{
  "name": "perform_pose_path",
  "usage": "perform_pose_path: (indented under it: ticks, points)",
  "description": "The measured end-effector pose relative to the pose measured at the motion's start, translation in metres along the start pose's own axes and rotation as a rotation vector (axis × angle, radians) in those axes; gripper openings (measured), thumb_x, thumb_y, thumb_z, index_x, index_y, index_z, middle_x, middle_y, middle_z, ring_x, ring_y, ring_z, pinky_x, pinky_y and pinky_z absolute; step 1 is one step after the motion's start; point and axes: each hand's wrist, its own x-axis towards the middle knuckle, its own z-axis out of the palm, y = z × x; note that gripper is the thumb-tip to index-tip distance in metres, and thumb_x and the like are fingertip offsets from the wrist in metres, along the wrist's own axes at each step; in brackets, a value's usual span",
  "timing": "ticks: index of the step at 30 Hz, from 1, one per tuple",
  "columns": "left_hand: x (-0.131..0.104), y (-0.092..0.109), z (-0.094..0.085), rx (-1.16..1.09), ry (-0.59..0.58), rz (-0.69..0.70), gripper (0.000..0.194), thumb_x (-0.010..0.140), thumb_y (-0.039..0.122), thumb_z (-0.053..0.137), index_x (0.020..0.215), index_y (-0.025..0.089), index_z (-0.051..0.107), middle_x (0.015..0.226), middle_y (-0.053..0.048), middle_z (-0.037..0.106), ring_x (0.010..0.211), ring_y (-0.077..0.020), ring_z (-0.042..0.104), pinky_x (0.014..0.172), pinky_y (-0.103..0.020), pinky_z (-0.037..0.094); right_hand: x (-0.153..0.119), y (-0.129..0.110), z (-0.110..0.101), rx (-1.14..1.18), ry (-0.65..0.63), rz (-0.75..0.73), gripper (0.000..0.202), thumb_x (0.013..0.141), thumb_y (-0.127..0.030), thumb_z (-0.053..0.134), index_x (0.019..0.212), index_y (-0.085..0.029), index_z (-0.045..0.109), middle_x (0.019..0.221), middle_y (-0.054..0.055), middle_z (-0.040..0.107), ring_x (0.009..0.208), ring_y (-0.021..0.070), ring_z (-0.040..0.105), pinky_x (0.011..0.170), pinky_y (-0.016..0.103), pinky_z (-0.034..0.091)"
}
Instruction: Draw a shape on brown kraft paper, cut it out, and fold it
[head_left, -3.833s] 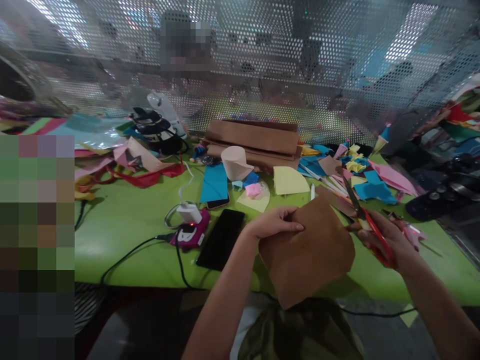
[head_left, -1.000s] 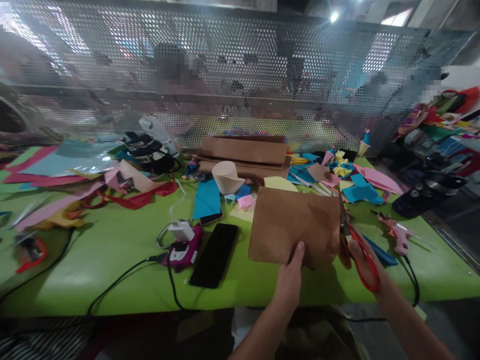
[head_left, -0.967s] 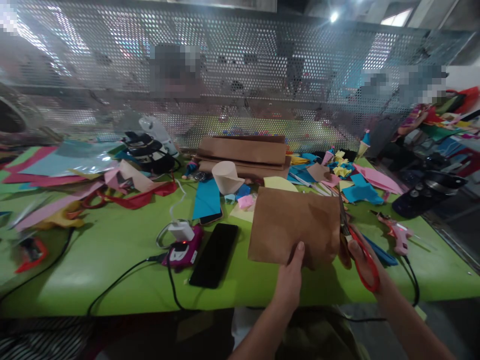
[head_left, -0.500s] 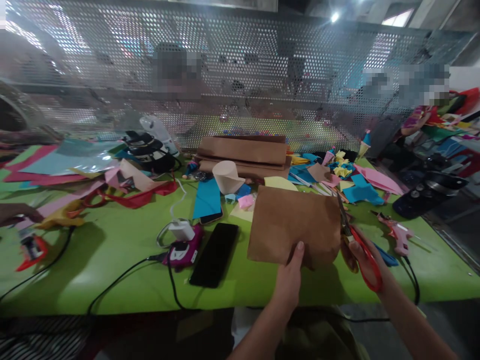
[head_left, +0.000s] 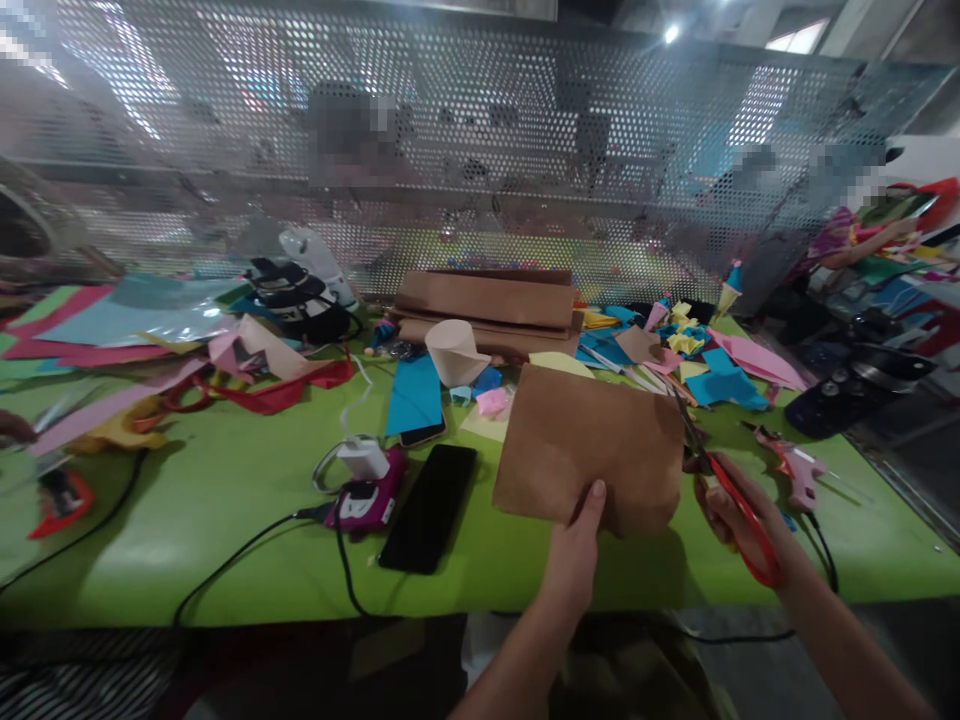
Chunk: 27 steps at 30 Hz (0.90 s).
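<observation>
A brown sheet (head_left: pixel 592 440), felt or paper, is raised above the green table. My left hand (head_left: pixel 577 560) grips its lower edge, thumb on top and fingers hidden beneath. In my right hand (head_left: pixel 742 515) is a pair of scissors with red handles (head_left: pixel 754 535), fingers wrapped round them. The blades (head_left: pixel 688 425) point up and left at the sheet's right edge; I cannot tell whether they touch it. A black phone (head_left: pixel 429 510) lies on the table left of the sheet. Right of the scissors rests a pink glue gun (head_left: pixel 791 465).
Folded brown sheets (head_left: pixel 487 305) lie at the back before a perforated metal screen (head_left: pixel 480 130). A purple power adapter (head_left: pixel 367 490) with cables sits left of the phone. Coloured scraps (head_left: pixel 720 385) and a dark bottle (head_left: pixel 855 390) stand rightward. Another person's hand (head_left: pixel 15 427) shows far left.
My right hand and the scissors have shifted slightly right and the sheet has tilted a little. At far left, the other person's hand has drawn back toward the frame's edge.
</observation>
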Motion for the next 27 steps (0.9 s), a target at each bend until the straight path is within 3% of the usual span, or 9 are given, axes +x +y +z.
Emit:
perform_pose_path:
  ticks: [10, 15, 20, 27]
  points:
    - [0.010, 0.002, -0.005, -0.054, 0.009, -0.014, 0.062, 0.073, 0.054, 0.098, 0.123, 0.020, 0.081, 0.149, -0.013, 0.072, 0.148, -0.0356, 0.060, 0.128, -0.045, 0.046, 0.001, -0.001, -0.027, -0.124, -0.001, -0.001, 0.061, 0.077, -0.063, 0.086, 0.123, -0.024, 0.074, 0.069, -0.001, 0.055, 0.046, 0.0113, 0.043, 0.037, 0.026, 0.036]
    - [0.016, 0.011, -0.010, -0.046, 0.022, 0.051, 0.054, 0.079, 0.046, 0.095, 0.124, 0.020, 0.079, 0.147, -0.013, 0.073, 0.144, -0.0348, 0.063, 0.126, -0.046, 0.047, 0.003, 0.006, -0.047, -0.237, -0.067, -0.070, 0.052, 0.080, -0.061, 0.084, 0.119, -0.027, 0.077, 0.071, 0.000, 0.059, 0.045, 0.0111, 0.041, 0.037, 0.027, 0.035]
    - [0.017, 0.021, -0.012, -0.070, -0.009, 0.102, 0.049, 0.079, 0.044, 0.094, 0.119, 0.019, 0.080, 0.139, -0.013, 0.077, 0.138, -0.0349, 0.066, 0.122, -0.046, 0.051, 0.003, 0.015, -0.059, -0.282, -0.059, -0.113, 0.049, 0.075, -0.061, 0.088, 0.112, -0.029, 0.080, 0.071, 0.001, 0.064, 0.046, 0.0137, 0.046, 0.039, 0.029, 0.038]
    - [0.022, 0.026, -0.017, -0.032, -0.012, 0.166, 0.044, 0.077, 0.045, 0.095, 0.112, 0.021, 0.084, 0.128, -0.011, 0.082, 0.134, -0.0324, 0.069, 0.122, -0.045, 0.051, -0.002, 0.014, -0.058, -0.285, -0.076, 0.022, 0.056, 0.074, -0.069, 0.085, 0.113, -0.028, 0.079, 0.058, -0.003, 0.055, 0.038, 0.0116, 0.037, 0.037, 0.028, 0.031]
